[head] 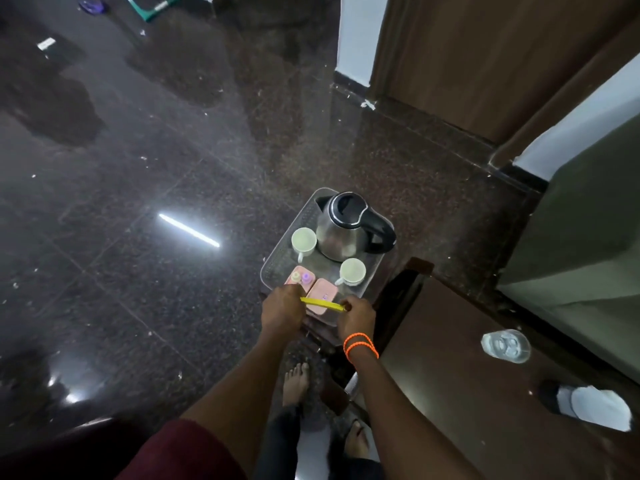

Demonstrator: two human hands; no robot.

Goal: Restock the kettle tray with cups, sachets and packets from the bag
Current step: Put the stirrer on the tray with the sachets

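The scene is dim and soft, with slight blur. A bright tube-light reflection glares on the polished dark speckled stone floor [138, 188]. Straight lines bend near the edges from wide-angle distortion.

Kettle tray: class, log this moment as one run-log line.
hands: left hand and right hand hold yellow sachet | tray: kettle, two cups, pink packets

Both arms extended fwd; left hand [282, 315] & right hand [358, 317] each in closed pinch grip, knuckles up.
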